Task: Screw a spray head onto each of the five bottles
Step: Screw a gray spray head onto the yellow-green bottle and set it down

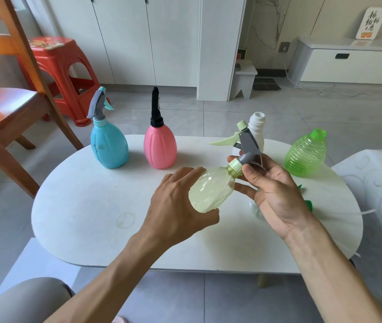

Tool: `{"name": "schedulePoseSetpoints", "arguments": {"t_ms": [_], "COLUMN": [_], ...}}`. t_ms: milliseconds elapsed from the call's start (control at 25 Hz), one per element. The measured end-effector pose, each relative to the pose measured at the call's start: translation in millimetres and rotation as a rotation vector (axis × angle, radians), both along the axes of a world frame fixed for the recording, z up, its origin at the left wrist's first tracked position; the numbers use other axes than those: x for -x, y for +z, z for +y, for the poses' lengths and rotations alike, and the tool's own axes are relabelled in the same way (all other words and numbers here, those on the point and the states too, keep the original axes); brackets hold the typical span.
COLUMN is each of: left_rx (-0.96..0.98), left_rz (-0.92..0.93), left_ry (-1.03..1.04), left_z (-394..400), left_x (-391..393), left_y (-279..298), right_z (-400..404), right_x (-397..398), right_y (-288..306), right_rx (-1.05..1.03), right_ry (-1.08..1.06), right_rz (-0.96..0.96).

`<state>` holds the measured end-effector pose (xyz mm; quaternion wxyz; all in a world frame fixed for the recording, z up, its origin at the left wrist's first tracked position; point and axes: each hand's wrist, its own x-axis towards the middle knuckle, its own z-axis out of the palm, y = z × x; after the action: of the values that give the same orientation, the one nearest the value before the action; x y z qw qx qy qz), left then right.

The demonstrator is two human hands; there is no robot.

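Above the white table [80,206], the person holds a pale yellow bottle [211,188] tilted in the air, neck up and to the right. The left hand [178,206] wraps closed around its round body; the right hand [276,190] pinches thumb and fingers around the pale green collar [236,167] of the grey spray head [248,145] seated on the neck. The bottle looks empty, thin-walled and light, so it probably dents under a hard squeeze; the ribbed collar seems the better place to twist than the trigger. The blue bottle [109,145] and pink bottle [160,148] already stand capped. The white bottle [256,127] and green bottle [306,155] stand with open necks.
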<state>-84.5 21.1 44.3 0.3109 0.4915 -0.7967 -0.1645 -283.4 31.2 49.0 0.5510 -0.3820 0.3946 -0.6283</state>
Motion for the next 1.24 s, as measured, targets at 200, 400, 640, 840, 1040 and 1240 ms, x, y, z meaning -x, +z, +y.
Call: {"name": "schedulePoseSetpoints", "arguments": {"t_ms": [200, 400, 640, 840, 1040, 1240], "left_rx": [-0.119, -0.175, -0.153, -0.083, -0.043, -0.130], "left_rz": [0.124, 0.178, 0.192, 0.142, 0.122, 0.241], "left_ry": [-0.051, -0.092, -0.068, -0.041, -0.032, -0.011], "left_z": [-2.3, -5.5, -1.0, 2.4, 2.7, -2.2], "left_x": [2.3, 4.5, 4.5, 8.6, 16.1, 17.0], "left_y": [-2.5, -3.7, -6.2, -5.6, -8.3, -10.5], "right_z": [0.0, 0.8, 0.7, 1.4, 2.2, 3.1], "right_x": [3.9, 2.7, -6.4, -15.7, -25.9, -27.7], "right_y": [-0.5, -2.6, -5.0, -2.1, -2.0, -1.4], "right_rx": [0.062, 0.067, 0.055, -0.011, -0.082, -0.105], "right_ry": [0.017, 0.018, -0.009, -0.075, -0.179, -0.090], "right_rz": [-0.040, -0.132, -0.101, -0.083, -0.035, -0.177]}}
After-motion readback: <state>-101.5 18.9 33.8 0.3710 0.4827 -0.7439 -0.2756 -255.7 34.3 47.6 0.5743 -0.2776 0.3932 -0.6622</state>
